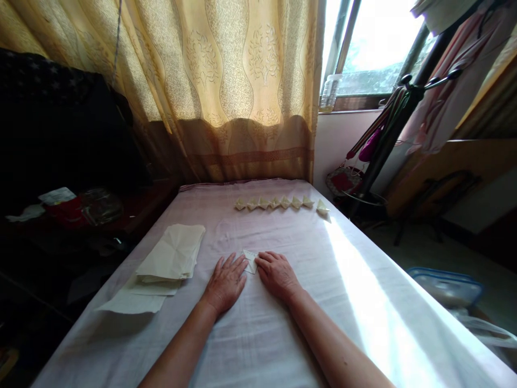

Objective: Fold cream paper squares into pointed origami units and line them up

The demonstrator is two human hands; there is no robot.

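A small folded piece of white paper (250, 262) lies flat on the cloth-covered table (258, 334), between my two hands. My left hand (226, 283) rests palm down with its fingers stretched out, the fingertips touching the paper's left edge. From the other side, my right hand (278, 274) lies flat, its fingertips on the paper's right edge and partly hiding it. Farther back stands a row of several small folded paper boats (274, 202), with one paper boat (322, 207) set a little apart at the right end. To the left is a stack of paper sheets (173, 250).
Beyond the table hangs a yellow patterned curtain (230, 81). A black coat stand (388, 140) with bags and clothes is at the right, near the window (379, 59). On a dark surface at the left stand a glass jar (100, 206) and a red container (67, 211).
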